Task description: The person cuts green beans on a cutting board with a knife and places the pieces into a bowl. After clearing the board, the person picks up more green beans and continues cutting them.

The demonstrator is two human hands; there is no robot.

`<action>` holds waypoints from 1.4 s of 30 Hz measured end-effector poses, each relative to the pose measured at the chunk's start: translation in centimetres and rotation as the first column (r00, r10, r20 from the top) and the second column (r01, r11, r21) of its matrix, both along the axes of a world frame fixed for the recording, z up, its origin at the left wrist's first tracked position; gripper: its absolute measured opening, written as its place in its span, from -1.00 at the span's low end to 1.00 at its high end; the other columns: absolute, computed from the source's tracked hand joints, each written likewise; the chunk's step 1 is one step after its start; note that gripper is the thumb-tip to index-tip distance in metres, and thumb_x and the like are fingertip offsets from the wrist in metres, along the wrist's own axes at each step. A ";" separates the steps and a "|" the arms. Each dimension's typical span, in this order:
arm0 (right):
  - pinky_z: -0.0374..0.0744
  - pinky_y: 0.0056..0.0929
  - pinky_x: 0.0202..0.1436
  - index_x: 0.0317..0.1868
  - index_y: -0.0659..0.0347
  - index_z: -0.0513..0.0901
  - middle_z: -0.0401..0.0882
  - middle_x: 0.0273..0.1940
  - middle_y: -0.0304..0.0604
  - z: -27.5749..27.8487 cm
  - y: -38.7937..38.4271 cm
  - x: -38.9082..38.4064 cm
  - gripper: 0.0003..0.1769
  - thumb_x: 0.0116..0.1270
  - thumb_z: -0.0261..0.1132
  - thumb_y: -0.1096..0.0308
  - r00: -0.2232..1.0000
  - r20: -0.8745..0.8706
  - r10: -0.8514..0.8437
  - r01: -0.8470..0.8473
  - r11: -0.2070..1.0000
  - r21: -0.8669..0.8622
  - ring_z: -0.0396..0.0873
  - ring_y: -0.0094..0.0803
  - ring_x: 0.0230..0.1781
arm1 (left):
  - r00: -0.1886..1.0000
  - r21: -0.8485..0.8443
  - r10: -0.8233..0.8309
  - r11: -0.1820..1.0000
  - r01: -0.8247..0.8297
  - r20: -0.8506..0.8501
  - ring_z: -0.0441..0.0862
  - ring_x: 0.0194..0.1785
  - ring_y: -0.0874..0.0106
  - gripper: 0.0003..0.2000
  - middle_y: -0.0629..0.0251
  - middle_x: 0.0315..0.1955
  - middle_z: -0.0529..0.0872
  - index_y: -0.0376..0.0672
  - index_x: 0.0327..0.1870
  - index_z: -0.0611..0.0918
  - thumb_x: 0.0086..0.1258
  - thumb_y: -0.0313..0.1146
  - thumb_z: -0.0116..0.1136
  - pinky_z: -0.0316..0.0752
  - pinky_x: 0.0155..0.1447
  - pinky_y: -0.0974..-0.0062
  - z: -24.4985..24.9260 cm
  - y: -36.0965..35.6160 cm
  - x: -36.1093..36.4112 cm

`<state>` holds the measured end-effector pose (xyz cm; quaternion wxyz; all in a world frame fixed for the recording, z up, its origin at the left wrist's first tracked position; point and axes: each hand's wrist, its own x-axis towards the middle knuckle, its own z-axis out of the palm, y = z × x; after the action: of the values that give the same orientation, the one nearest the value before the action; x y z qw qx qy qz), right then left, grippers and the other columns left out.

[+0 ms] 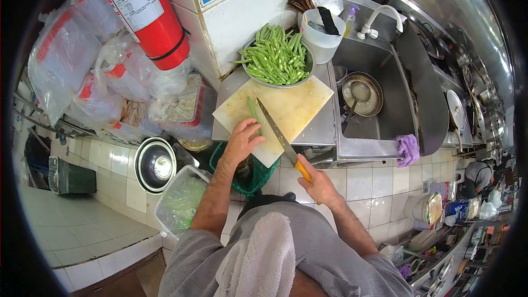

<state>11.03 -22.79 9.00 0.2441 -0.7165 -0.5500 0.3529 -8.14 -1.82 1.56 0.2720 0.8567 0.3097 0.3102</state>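
Observation:
A white cutting board (pixel 297 102) lies on the steel counter, stained and dotted with green bits. My left hand (pixel 242 140) has its fingers curled on a long green bean (pixel 253 110), pressing it against the board. In my right hand (pixel 320 184) is a kitchen knife (pixel 276 129), gripped by its yellow handle. Its long blade lies across the board just right of the bean, tip pointing away from me. Behind the board, a metal bowl (pixel 300 81) is heaped with cut green beans (pixel 278 55).
Right of the counter is a steel sink (pixel 379 60) holding a pan (pixel 374 96), with a purple cloth (pixel 407 150) on its front edge. A white bucket (pixel 320 44) stands behind. Below are a green-lined bin (pixel 264 179) and a plastic tub (pixel 179 201). A fire extinguisher (pixel 151 16) hangs at left.

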 end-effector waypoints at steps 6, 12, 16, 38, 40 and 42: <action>0.56 -0.09 0.08 0.50 -0.20 0.06 0.61 -0.06 0.27 1.0 0.1 0.3 -0.18 0.29 0.25 0.34 0.998 -0.051 -0.024 0.015 0.986 -0.167 0.59 0.19 -0.06 | 1.000 -0.103 0.019 0.994 -0.020 -0.017 0.46 0.16 0.19 -0.52 0.16 0.08 0.51 -0.23 0.02 0.63 0.06 -0.27 0.45 0.39 0.25 0.27 -0.1 0.5 1.0; 0.56 -0.05 0.05 0.50 -0.22 0.06 0.62 -0.09 0.26 -0.2 0.5 0.9 -0.18 0.30 0.24 0.34 0.999 0.035 0.007 -0.005 0.997 -0.081 0.60 0.20 -0.10 | 0.969 0.047 0.247 0.968 -0.246 -0.017 0.50 0.09 0.16 -0.58 0.15 0.04 0.52 -0.24 -0.06 0.65 0.06 -0.25 0.45 0.43 0.17 0.26 -0.1 0.1 4.3; 0.56 -0.03 0.03 0.50 -0.23 0.07 0.62 -0.11 0.25 -0.3 0.5 0.9 -0.19 0.30 0.24 0.35 0.996 0.087 0.023 -0.020 0.999 -0.036 0.60 0.19 -0.11 | 0.978 0.050 0.200 0.978 -0.203 0.066 0.53 0.04 0.16 -0.67 0.13 0.00 0.57 -0.26 -0.10 0.66 0.14 -0.31 0.38 0.45 0.13 0.25 -0.5 0.7 3.5; 0.58 -0.07 -0.02 0.49 -0.12 0.10 0.63 -0.11 0.23 0.0 0.4 -1.3 -0.19 0.26 0.24 0.41 0.992 0.122 -0.007 0.006 1.000 0.008 0.61 0.17 -0.15 | 0.969 0.051 0.208 0.975 -0.217 0.136 0.56 -0.01 0.17 -0.79 0.19 -0.07 0.61 -0.28 -0.17 0.66 0.18 -0.45 0.31 0.48 0.06 0.26 -1.3 1.2 3.7; 0.58 -0.07 -0.03 0.49 -0.10 0.10 0.63 -0.10 0.22 0.6 0.5 -1.2 -0.18 0.26 0.24 0.42 0.986 0.166 0.026 -0.024 1.000 -0.017 0.61 0.15 -0.15 | 0.970 -0.014 0.202 0.979 -0.202 0.136 0.56 -0.02 0.15 -0.79 0.17 -0.06 0.61 -0.29 -0.19 0.67 0.16 -0.46 0.32 0.48 0.07 0.27 -1.1 1.2 3.7; 0.58 -0.08 -0.04 0.49 -0.09 0.10 0.63 -0.10 0.21 1.3 0.6 -1.6 -0.18 0.26 0.24 0.43 0.982 0.186 0.026 -0.020 0.999 -0.033 0.61 0.14 -0.16 | 0.973 -0.031 0.187 0.982 -0.184 0.136 0.57 -0.02 0.15 -0.80 0.16 -0.06 0.62 -0.29 -0.19 0.67 0.16 -0.46 0.32 0.48 0.08 0.27 -1.1 1.5 3.6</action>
<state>9.47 -22.22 10.27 0.1765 -0.7436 -0.5732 0.2957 -4.53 -0.33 0.45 0.2704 0.7979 0.3716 0.3901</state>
